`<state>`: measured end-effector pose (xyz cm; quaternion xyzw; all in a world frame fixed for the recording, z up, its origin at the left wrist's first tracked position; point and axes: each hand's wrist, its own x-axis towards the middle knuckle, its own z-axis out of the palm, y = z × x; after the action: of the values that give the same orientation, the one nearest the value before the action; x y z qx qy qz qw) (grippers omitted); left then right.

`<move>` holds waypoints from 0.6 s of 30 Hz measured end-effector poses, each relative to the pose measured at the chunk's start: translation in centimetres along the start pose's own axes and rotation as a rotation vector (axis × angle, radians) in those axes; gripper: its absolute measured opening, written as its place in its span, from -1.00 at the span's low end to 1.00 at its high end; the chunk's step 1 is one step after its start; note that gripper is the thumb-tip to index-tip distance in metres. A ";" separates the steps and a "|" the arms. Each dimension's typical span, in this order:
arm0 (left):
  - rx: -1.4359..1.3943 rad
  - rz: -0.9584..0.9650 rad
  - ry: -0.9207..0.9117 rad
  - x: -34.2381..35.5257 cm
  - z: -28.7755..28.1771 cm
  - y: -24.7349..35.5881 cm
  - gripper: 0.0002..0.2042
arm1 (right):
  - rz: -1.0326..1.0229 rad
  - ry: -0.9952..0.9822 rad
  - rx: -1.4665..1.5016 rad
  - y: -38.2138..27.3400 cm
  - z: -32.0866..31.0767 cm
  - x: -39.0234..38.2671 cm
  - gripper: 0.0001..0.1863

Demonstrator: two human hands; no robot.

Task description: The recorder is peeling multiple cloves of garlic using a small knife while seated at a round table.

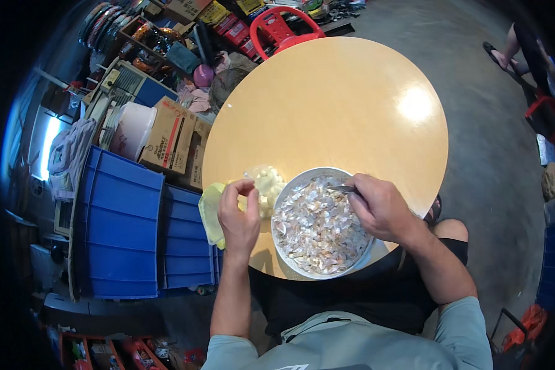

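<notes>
A round white bowl [276, 242] stands at the near edge of the table, filled with many small, shiny, shell-like flakes [320, 228]. My right hand [383, 206] is closed over the bowl's right rim and grips a small pointed metal tool [339, 188], whose tip points left above the flakes; its exact kind is unclear. Left of the bowl, my left hand [239, 216] is raised with its fingers curled toward the thumb; whatever they may pinch is too small to make out. Behind that hand lies a clear plastic bag [266, 182] with pale pieces. A yellow-green bag or cloth [212, 213] hangs at the table's edge.
The round wooden table [327, 105] reaches away from me. Blue plastic crates [120, 225] and cardboard boxes [174, 135] stand on its left. A red chair [277, 31] is at the far side. Another person's foot [501, 58] shows at the far right.
</notes>
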<state>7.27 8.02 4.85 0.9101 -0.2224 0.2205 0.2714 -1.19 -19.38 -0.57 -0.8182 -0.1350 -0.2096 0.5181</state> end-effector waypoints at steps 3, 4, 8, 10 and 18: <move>-0.318 -0.174 -0.124 -1.9 1.8 2.4 -0.87 | 0.026 -0.035 0.057 -0.1 -0.2 0.0 -0.86; -0.463 -0.240 -0.174 -2.5 2.8 2.8 -0.86 | 0.025 -0.037 0.052 -0.2 -0.1 0.1 -0.86; -0.994 -0.454 -0.363 -3.8 6.1 6.1 -0.77 | 0.144 -0.073 0.202 0.2 0.2 -0.1 -0.90; -1.072 -0.471 -0.361 -3.9 6.8 7.3 -0.77 | 0.193 -0.092 0.246 0.4 0.3 -0.3 -0.90; -1.065 -0.564 -0.326 -3.2 7.6 9.1 -0.84 | 0.122 -0.059 0.132 0.2 0.7 -0.4 -0.82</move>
<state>2.12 -2.41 1.03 0.6954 -0.0915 -0.1424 0.6984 -1.32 -18.89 -1.21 -0.7949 -0.1135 -0.1441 0.5784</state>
